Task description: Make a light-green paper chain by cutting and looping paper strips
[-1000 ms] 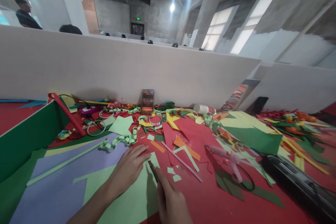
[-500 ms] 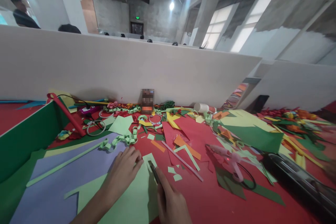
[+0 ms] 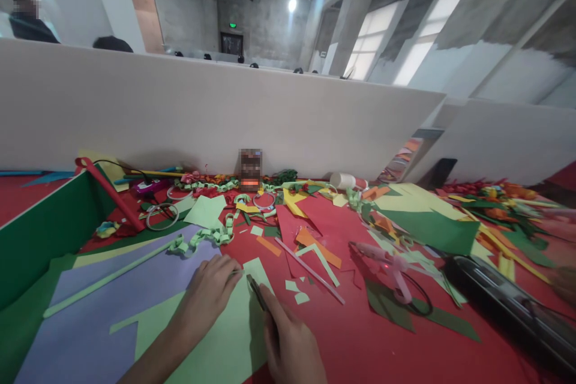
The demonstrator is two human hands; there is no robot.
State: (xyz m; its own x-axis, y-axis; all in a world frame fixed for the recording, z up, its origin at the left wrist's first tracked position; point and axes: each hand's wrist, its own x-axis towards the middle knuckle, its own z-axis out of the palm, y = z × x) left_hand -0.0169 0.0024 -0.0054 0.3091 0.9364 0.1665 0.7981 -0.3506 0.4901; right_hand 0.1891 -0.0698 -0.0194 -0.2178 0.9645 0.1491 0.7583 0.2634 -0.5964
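A large light green sheet of paper [image 3: 211,342] lies in front of me, partly over a purple sheet [image 3: 103,288]. My left hand [image 3: 211,288] rests at its far left edge, fingers curled together, with a thin pale green edge showing at the fingertips. My right hand [image 3: 290,330] is wrapped round a slim dark tool [image 3: 257,293], whose tip points away from me over the green sheet; its exact kind is unclear. Both hands are close together without touching. Beyond my left hand lies a light green paper chain [image 3: 207,240].
On the red table, a pink glue gun [image 3: 387,267] lies at right, near small green scraps [image 3: 301,297] and a pale pink stick [image 3: 310,271]. A black case-like object [image 3: 499,312] is at far right. A green panel [image 3: 54,210] stands left; a white partition [image 3: 216,108] runs behind.
The tool's tip has shifted slightly left, towards my left fingers. A thin pale edge now shows at my left fingertips. The whole view has shifted a little.
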